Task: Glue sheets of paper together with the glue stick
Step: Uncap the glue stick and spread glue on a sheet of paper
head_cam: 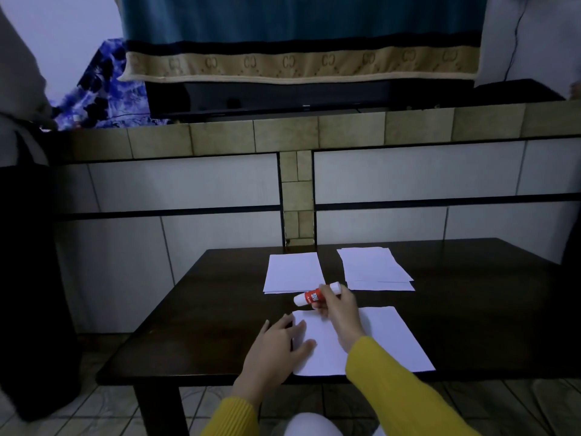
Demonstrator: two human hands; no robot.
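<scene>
Single head-worn view, forward and down over a near dark table (220, 309), tiled counter (283, 133) beyond.

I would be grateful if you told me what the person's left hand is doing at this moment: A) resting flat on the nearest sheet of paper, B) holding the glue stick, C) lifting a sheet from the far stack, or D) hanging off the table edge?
A: the left hand lies with straight fingers on the nearest sheet, while the right hand holds the glue stick.

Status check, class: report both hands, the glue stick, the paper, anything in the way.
Right hand grips glue stick, cap on. Left hand flat on near sheet. Two paper piles behind; nothing in the way.
</scene>
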